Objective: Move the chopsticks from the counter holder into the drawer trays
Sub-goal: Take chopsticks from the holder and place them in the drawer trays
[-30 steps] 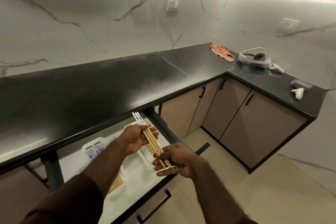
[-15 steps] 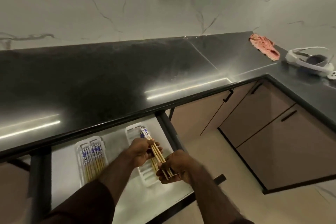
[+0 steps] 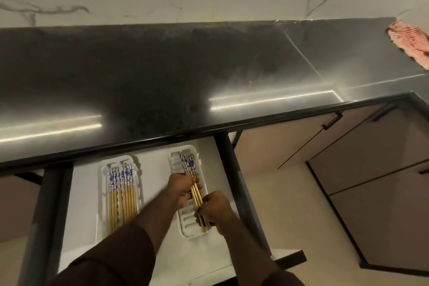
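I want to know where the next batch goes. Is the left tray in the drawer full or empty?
Full, or nearly so: the left tray holds a row of chopsticks lying side by side across its width.

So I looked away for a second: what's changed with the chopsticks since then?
Both hands, left hand and right hand, lowered the held chopsticks from above the drawer down onto the right tray. Both grips unchanged; the left tray stays full.
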### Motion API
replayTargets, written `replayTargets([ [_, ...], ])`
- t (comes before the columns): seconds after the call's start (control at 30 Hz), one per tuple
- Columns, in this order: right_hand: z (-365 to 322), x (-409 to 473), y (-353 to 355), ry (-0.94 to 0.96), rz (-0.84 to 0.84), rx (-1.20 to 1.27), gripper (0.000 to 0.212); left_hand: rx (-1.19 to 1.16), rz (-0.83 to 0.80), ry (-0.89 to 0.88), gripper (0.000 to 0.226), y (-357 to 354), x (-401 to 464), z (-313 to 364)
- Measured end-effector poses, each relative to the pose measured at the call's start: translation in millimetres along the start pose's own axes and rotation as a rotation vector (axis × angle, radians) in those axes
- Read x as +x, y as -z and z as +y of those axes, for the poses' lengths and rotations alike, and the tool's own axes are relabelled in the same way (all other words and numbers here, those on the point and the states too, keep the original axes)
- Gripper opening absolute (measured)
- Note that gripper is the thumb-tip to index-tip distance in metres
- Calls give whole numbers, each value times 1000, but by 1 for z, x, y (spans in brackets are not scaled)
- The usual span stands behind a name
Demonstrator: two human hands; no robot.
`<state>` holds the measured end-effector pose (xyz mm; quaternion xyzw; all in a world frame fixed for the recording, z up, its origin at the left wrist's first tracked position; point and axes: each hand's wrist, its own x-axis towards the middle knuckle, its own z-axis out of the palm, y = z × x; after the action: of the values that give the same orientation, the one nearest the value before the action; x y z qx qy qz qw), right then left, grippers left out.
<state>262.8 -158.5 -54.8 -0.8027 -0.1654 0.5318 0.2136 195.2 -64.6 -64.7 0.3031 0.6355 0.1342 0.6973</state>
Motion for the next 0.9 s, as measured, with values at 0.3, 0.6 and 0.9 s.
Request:
replayTargets([
  [0.3,5,19,-20,158,136,-352,30,11,58,30,27,-8,29,-7],
  [0.6,13,20,-44,207,225,-394,30,43,124,13,20,-16,34,-13],
  [0.9,15,25,-52,169,224,-254,21,414,244,-149,28,-18,33,-15],
])
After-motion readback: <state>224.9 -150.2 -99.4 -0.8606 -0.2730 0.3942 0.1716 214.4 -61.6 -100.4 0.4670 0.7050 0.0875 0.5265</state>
